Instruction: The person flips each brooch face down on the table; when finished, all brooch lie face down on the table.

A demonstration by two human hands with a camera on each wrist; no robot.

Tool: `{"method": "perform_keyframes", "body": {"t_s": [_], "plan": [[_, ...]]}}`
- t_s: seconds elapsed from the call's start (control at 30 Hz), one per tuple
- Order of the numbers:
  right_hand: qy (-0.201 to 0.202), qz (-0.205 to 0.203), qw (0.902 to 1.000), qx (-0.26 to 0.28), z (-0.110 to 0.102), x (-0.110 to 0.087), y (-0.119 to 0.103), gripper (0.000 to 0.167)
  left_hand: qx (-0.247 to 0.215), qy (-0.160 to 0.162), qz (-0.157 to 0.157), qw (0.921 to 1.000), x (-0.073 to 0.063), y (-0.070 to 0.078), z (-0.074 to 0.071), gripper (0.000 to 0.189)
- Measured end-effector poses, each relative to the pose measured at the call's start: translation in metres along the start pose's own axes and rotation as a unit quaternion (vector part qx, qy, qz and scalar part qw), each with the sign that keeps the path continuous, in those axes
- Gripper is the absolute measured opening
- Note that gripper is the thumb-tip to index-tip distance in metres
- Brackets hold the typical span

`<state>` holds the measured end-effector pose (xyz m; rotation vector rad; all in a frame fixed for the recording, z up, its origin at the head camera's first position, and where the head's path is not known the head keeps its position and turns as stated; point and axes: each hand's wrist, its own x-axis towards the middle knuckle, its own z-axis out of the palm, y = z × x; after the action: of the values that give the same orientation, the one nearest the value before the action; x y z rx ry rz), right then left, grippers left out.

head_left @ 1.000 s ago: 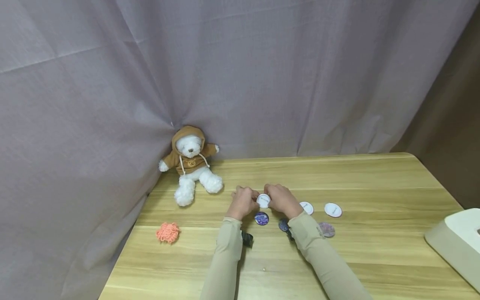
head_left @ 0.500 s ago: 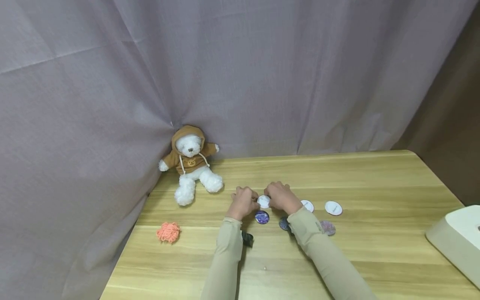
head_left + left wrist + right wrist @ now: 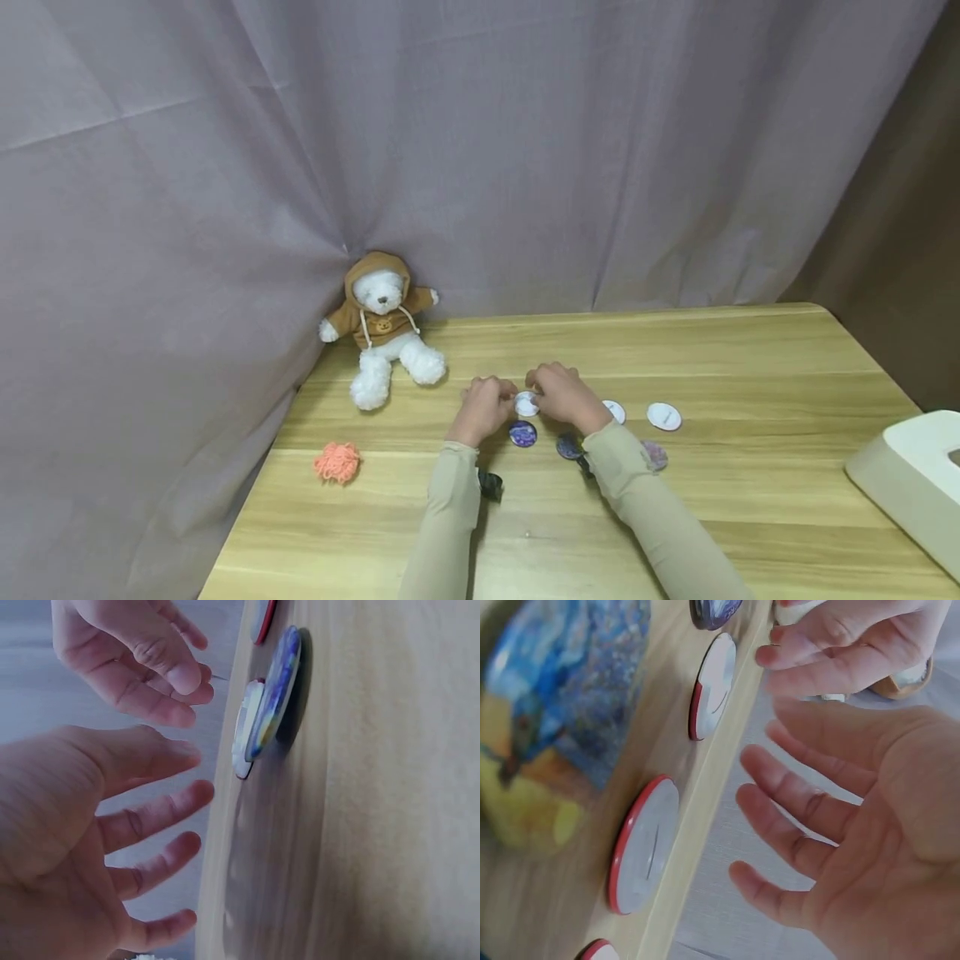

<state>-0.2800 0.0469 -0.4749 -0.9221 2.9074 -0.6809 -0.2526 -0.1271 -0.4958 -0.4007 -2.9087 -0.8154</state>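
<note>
A white-faced round badge [image 3: 527, 404] lies on the table between my two hands. My left hand [image 3: 483, 408] hovers at its left, fingers loosely bent and holding nothing. Opposite it, my right hand [image 3: 566, 396] is likewise relaxed with an unfilled grasp. In the left wrist view, a gap separates both hands from the white badge [image 3: 246, 727]. A purple-blue patterned badge [image 3: 523, 433] lies just in front of it. Beneath my right wrist is a dark blue badge [image 3: 568, 446], seen large as a blue and yellow picture [image 3: 562, 712] in the right wrist view.
Two more white badges [image 3: 664, 417] [image 3: 615, 411] and a pinkish badge [image 3: 655, 455] lie to the right. A white teddy bear [image 3: 382, 325] in a brown hoodie sits at the back left. Coral yarn [image 3: 337, 462] lies at left; a white box-like object [image 3: 911, 475] stands at right.
The white badge stays nearly in place between the hands. My right hand's fingers have lifted slightly from its edge; the left hand has barely moved.
</note>
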Motion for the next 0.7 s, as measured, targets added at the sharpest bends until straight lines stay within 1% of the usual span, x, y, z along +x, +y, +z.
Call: {"method": "perform_keyframes", "body": {"t_s": [0.1,0.2,0.37,0.5,0.57,0.63,0.7], "plan": [[0.010,-0.008,0.9997,0.020,-0.002,-0.002,0.001,0.014,-0.011,0.015,0.015,0.9997,0.000,0.000,-0.002,0.013],[0.018,-0.010,0.9986,0.048,-0.002,-0.004,0.002,0.010,-0.030,0.026,0.024,0.9989,-0.002,0.000,-0.004,0.015],[0.036,-0.011,0.9940,0.103,-0.001,-0.010,0.001,0.012,-0.063,0.044,0.037,0.9963,-0.008,-0.002,-0.004,0.015],[0.035,-0.014,0.9894,0.141,-0.004,-0.015,0.000,0.015,-0.090,0.050,0.049,0.9935,-0.010,-0.002,-0.005,0.014],[0.028,-0.012,0.9873,0.156,-0.004,-0.017,-0.001,0.016,-0.099,0.047,0.048,0.9928,-0.012,-0.002,-0.005,0.014],[0.018,-0.009,0.9858,0.167,-0.003,-0.019,-0.001,0.019,-0.104,0.042,0.039,0.9929,-0.014,-0.002,-0.006,0.014],[0.009,-0.009,0.9861,0.165,-0.001,-0.021,-0.001,0.022,-0.103,0.037,0.030,0.9936,-0.016,-0.002,-0.007,0.018]]}}
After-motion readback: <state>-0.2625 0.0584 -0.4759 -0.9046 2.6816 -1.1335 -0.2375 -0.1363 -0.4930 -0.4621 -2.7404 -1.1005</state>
